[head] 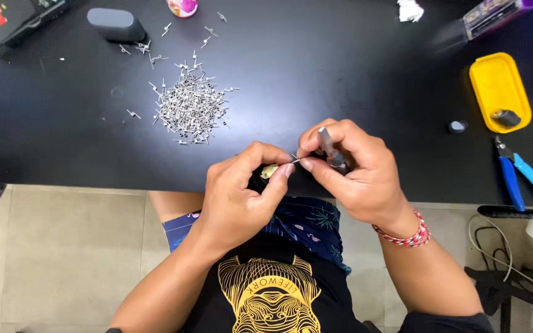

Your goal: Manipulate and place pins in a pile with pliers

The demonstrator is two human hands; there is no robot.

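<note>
Fingers of my left hand (242,191) pinch a small yellowish piece (269,171) at the black table (340,74) edge; my right hand (350,166) grips a thin metal tool (331,148) (closed tight), below the pile of metal pins (189,108).

From my remote seat I see a black table (316,80) with a smooth, faintly glossy top that catches soft light. On it lies a heap of small metal pins (189,108), bright and silvery. My left hand (242,191) pinches a small yellowish piece (270,171), seemingly plastic, while my right hand (350,166) grips a slim grey tool (331,148) with a dull metallic sheen. A woven red-and-white cord bracelet (409,233) circles the right wrist. The yellow tray (495,83) looks like smooth, glossy plastic. The cutters (519,172) have blue, shiny plastic-coated handles. The floor tiles (63,246) are pale and matt.
</note>
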